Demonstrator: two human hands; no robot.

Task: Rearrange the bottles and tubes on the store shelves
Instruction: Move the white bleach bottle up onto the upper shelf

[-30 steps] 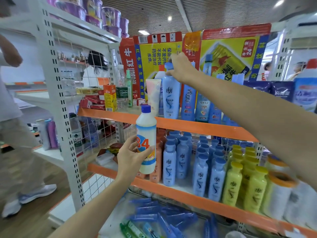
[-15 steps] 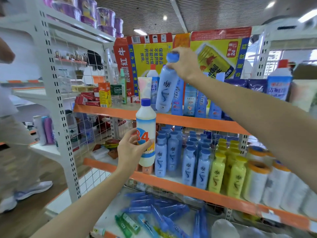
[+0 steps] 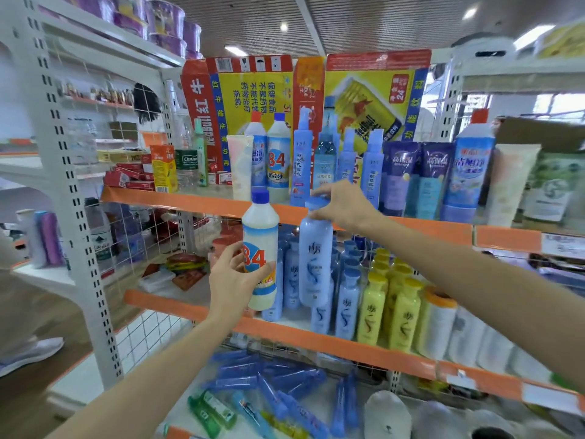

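Holding a bottle in each hand, the person stands before the store shelves, and both grips are to be kept firm. The right hand (image 3: 343, 202) is curled round the cap of a pale blue shampoo bottle (image 3: 315, 261), which hangs upright in the air in front of the middle shelf (image 3: 348, 343), just before the row of matching blue shampoo bottles (image 3: 346, 304). The left hand (image 3: 235, 282) is wrapped round the body of a white "84" disinfectant bottle (image 3: 260, 248) with a blue cap. A likely step is that the blue bottle should be set among its matching row (the gap there is hard to see), so it is best lowered straight, without knocking the yellow bottles (image 3: 391, 312) beside. The "84" bottle seems to belong on the upper shelf (image 3: 177, 201), near its twin (image 3: 278, 153).
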